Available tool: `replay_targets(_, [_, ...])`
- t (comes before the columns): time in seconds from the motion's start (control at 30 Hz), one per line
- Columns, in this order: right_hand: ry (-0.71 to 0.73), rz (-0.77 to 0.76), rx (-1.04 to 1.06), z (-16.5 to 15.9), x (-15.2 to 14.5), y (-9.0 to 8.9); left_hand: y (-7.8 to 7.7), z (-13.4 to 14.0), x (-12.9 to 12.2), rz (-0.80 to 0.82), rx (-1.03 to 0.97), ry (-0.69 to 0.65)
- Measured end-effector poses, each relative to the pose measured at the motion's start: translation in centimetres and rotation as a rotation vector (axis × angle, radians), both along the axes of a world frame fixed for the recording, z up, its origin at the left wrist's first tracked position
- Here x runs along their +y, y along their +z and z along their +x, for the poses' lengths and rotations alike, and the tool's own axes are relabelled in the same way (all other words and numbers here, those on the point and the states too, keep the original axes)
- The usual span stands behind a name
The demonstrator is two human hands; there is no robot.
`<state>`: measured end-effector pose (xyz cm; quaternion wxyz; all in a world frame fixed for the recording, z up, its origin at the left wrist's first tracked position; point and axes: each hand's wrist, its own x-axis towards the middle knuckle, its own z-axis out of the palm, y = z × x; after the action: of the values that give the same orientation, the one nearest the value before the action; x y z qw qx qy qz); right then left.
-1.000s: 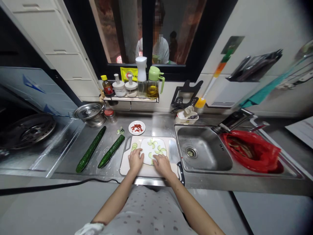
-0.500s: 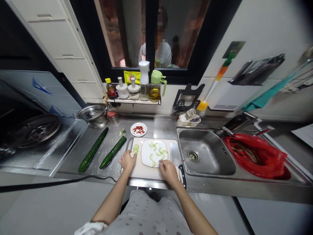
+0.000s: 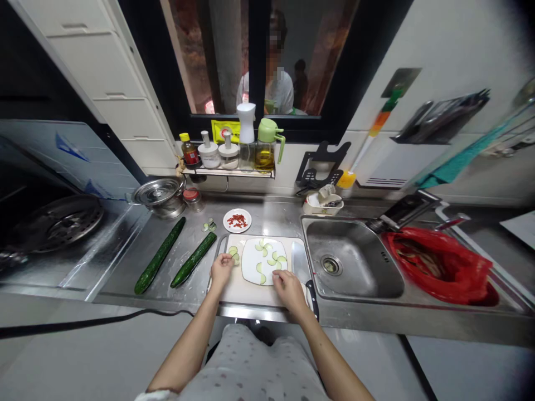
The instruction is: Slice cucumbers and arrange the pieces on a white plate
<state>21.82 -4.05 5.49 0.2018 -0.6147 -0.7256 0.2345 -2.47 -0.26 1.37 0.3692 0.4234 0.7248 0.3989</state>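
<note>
My left hand is closed in a pinch on a thin cucumber slice, lifted at the left side of the cutting board. Another slice lies just under it, partly covered by the fingers. On the board stands a white squarish plate, with several half-moon cucumber slices arranged in curved pairs and groups. At the plate's lower right corner is my right hand, its fingers loosely bent and apart with nothing visible in them. A knife lies along the board's right side, its black handle towards me.
Left of the board lie two cucumbers. Behind are cucumber end pieces and a small plate of chopped red bits. The sink is on the right, beside a red plastic bag. A condiment shelf hangs behind.
My left hand has drawn back slightly and risen from the slices, its spread fingers now pinched on one slice. The right hand has barely moved at the plate.
</note>
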Motion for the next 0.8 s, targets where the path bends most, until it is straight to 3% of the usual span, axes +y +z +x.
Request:
replay_targets(0.13, [0.009, 0.086, 0.136, -1.0, 1.6, 1.4, 2.5, 0.5, 0.0, 0.098, -0.407, -0.008])
replay_targets(0.27, [0.035, 0.165, 0.295, -2.6, 3.2, 3.7, 5.7, 1.6, -0.4, 0.115, -0.499, -0.11])
replay_targets(0.4, [0.102, 0.176, 0.409, -4.1, 4.1, 5.7, 7.9, 2.6, -0.8, 0.142, -0.507, -0.21])
replay_targets(0.53, [0.156, 0.143, 0.441, -4.8, 4.4, 6.5, 8.8, 3.2, -1.0, 0.183, -0.472, -0.259])
replay_targets(0.63, [0.132, 0.109, 0.488, -4.9, 4.6, 6.5, 9.0, 3.5, -1.2, 0.183, -0.472, -0.199])
replay_targets(0.73, [0.095, 0.088, 0.549, -4.7, 5.0, 6.4, 9.2, 3.8, -1.6, 0.081, -0.527, -0.125])
replay_targets(0.8, [0.09, 0.081, 0.574, -4.5, 5.3, 6.5, 9.5, 4.0, -1.9, -0.043, -0.609, -0.145])
